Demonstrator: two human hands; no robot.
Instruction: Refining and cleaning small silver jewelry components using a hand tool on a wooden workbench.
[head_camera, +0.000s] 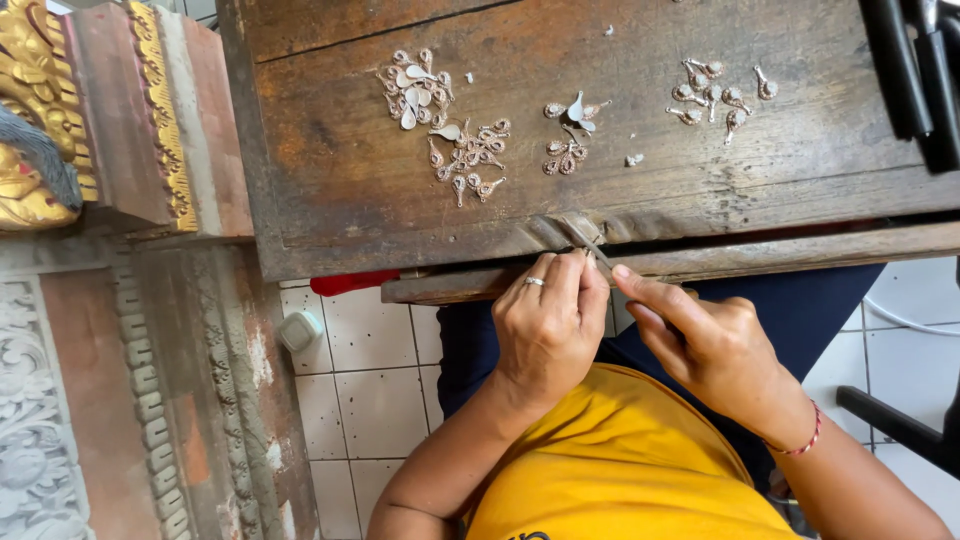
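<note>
My left hand (548, 325), with a ring on one finger, pinches a small silver piece against the worn notch (560, 232) in the front edge of the dark wooden bench (330, 180). My right hand (705, 345) grips a thin metal tool (597, 253), likely a file, whose tip meets the piece at the notch. The piece itself is mostly hidden by my fingers. Several small teardrop-shaped silver filigree ornaments lie in clusters on the bench: one group (415, 88) at the left, another (470, 158) below it, a middle group (570, 135) and a right group (720, 98).
Black tool handles (915, 75) lie at the bench's right end. A carved gold and red wall panel (120, 130) stands at the left, with a white wall socket (300, 330) below. White floor tiles, my yellow shirt (620, 460) and a dark chair arm (890, 420) fill the lower view.
</note>
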